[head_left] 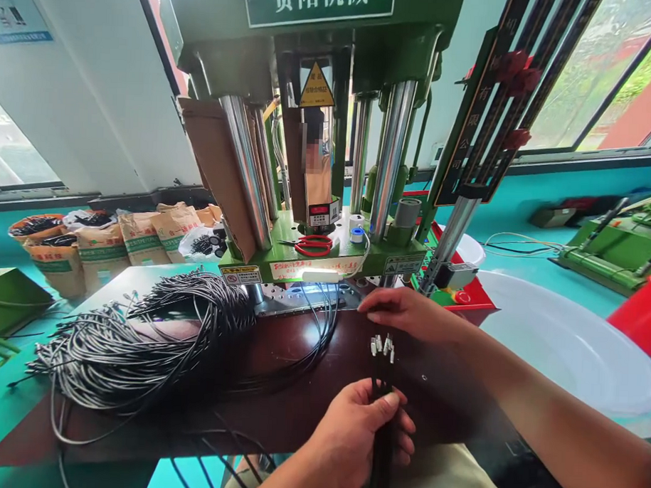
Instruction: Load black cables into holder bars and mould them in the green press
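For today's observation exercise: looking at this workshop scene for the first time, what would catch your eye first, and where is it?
First comes the tall green press machine at top centre, steel columns rising behind red scissors on its base. Left of it, a big tangle of black cables sprawls over the dark brown table. In front, the left hand grips a bundle of cables with metal tips upright, while the right hand rests just above them.

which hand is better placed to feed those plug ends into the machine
Probably the right hand: it is free and reaches over the silver-tipped plug ends toward the green press machine. The left hand is clamped around the bundle of black cables.
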Motion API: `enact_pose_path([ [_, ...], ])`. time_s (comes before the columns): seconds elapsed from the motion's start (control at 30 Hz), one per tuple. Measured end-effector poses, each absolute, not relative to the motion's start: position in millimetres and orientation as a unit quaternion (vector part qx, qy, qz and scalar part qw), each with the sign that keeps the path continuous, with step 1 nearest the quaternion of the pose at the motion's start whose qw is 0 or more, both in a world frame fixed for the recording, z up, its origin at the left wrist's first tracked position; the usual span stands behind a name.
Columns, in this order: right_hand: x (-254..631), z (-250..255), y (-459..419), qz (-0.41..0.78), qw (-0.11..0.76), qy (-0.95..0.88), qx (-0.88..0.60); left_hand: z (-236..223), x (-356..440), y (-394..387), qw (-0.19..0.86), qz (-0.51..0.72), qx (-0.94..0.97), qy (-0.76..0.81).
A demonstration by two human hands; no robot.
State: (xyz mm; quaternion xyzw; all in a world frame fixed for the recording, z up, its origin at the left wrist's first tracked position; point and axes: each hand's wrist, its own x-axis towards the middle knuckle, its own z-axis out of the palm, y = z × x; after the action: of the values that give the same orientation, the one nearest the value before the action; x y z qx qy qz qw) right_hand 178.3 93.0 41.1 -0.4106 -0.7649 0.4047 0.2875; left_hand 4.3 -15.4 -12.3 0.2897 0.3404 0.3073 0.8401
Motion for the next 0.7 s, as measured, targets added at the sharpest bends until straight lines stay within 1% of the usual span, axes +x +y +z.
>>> enact_pose_path([
  [0.1, 173.2, 50.3, 90.2, 0.416, 0.309, -0.77, -0.373, -10.8, 6.6, -15.6, 0.843, 0.298, 0.293, 0.338],
  [0.23, 167.1, 58.7, 87.0, 0.441, 0.268, -0.788, -0.335, -7.7, 8.8, -17.4, 0.843, 0.288, 0.31, 0.333],
  [0.47, 184.6, 44.5, 90.2, 0.401, 0.274, -0.759, -0.434, 4.9, 4.8, -22.6, 0.839, 0.3, 0.362, 0.275],
  [0.6, 200.7, 40.7, 78.3, 0.391, 0.275, -0.739, -0.475, 8.5, 5.3, -23.2, 0.794, 0.332, 0.375, 0.344],
  [0.7, 213.9, 50.1, 67.4, 0.401, 0.262, -0.731, -0.486, 8.0, 4.1, -17.6, 0.787, 0.342, 0.337, 0.387],
])
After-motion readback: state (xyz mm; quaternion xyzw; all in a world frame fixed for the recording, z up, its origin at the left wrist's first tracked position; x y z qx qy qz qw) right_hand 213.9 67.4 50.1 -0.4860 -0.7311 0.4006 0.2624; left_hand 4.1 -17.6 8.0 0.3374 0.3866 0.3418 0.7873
